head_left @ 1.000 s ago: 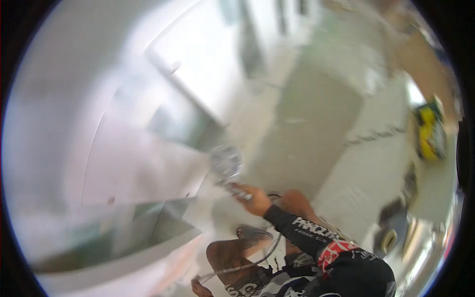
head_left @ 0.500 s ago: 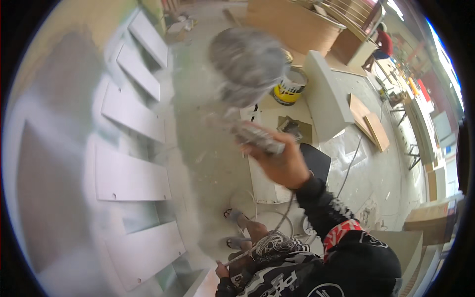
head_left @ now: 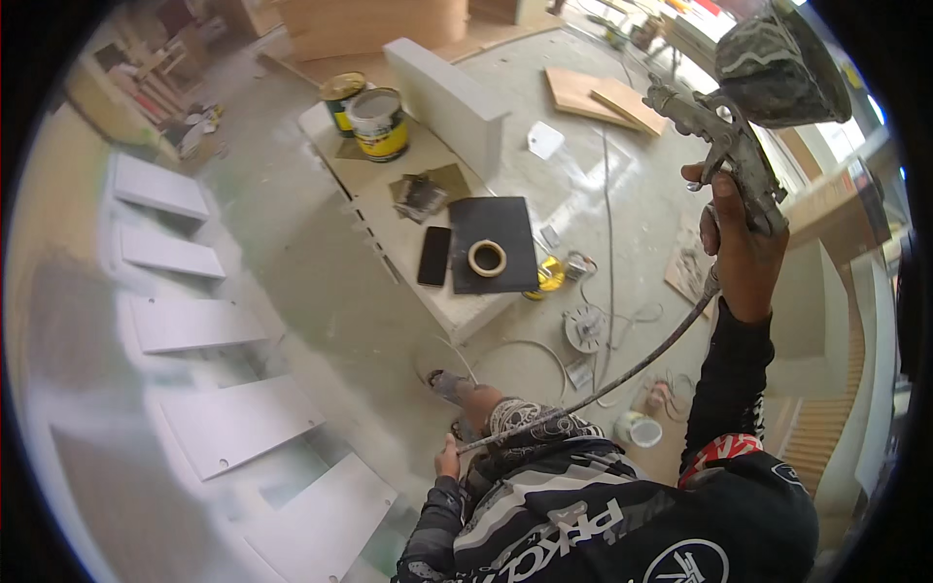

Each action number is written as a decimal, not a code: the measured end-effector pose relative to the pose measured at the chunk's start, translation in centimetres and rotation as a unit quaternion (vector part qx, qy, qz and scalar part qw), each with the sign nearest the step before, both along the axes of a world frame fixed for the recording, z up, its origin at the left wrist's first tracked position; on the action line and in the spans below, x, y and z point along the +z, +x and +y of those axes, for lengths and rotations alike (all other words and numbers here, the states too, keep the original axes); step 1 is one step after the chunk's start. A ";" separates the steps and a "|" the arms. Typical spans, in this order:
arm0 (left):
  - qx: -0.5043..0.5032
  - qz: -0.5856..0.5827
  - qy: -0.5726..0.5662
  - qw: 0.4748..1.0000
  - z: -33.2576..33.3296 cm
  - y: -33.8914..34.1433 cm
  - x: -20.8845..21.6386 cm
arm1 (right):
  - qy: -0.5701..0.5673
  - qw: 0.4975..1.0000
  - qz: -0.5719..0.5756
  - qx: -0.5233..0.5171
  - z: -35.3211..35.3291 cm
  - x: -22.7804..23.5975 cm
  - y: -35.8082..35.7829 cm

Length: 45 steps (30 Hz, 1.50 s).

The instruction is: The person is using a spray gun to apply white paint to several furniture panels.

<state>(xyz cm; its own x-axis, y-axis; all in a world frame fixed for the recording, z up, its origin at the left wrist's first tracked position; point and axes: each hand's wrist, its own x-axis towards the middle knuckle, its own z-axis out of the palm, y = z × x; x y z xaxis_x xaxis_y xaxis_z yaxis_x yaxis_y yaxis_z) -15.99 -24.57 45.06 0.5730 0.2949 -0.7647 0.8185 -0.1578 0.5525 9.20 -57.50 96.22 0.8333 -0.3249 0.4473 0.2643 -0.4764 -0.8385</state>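
A paint-crusted spray gun (head_left: 731,155) with a dark, smeared cup (head_left: 782,68) is raised at the upper right. My right hand (head_left: 746,238) is closed around its handle. From the handle, an air hose (head_left: 632,374) hangs in a curve across my body. My left hand (head_left: 448,460), low and near my legs, has its fingers wrapped around that hose. Several white panels (head_left: 238,420) with small holes stand in a row on the left, apart from both hands.
A low pale bench (head_left: 379,228) bears yellow-and-black paint cans (head_left: 379,141), a phone (head_left: 433,257), a black sheet (head_left: 515,228) and a tape roll (head_left: 487,258). Beyond it are a white board (head_left: 447,97) and wooden pieces (head_left: 603,102). Cords, a white pot (head_left: 639,428) and a reel (head_left: 585,328) lie on the floor.
My right hand has carried the spray gun from over the middle to the upper right. The view has swung right, showing more of the bench. My left hand still holds the hose.
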 end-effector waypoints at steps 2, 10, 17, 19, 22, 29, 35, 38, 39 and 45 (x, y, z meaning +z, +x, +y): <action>-0.018 0.022 0.020 0.999 -2.2 -0.6 -0.2 | 0.027 0.998 -0.032 -0.036 -2.9 -1.5 -1.4; -0.079 0.061 0.038 0.994 -4.7 -3.8 -1.7 | -0.016 0.999 0.001 -0.048 -12.5 -6.9 -4.7; -0.026 0.124 0.128 0.984 -5.4 -5.1 -3.7 | 0.067 0.996 0.049 0.040 -17.2 -13.8 -0.9; -0.006 0.141 0.155 0.978 -7.1 -3.9 -0.8 | 0.055 0.993 0.057 0.085 -18.5 -15.4 0.9; 0.050 0.116 0.185 0.975 -10.2 -3.3 2.4 | 0.012 0.984 0.079 0.161 -19.6 -17.2 2.8; 0.092 0.131 0.251 0.955 -19.3 -10.5 0.3 | -0.117 0.903 0.033 0.413 -20.0 -20.8 5.4; -0.059 0.029 0.286 0.956 -25.7 -17.3 0.9 | -0.175 0.787 -0.048 0.589 -14.8 -22.3 5.3; -0.066 0.038 0.347 0.935 -26.6 -17.5 0.2 | -0.167 0.780 -0.033 0.602 -12.6 -23.3 4.5; 0.020 0.009 0.315 0.949 -27.2 -16.3 1.9 | -0.184 0.774 -0.047 0.604 -11.4 -22.4 4.0; 0.551 0.062 0.085 0.828 -33.9 -19.6 6.6 | -0.218 0.657 0.050 0.720 -5.9 -22.6 1.8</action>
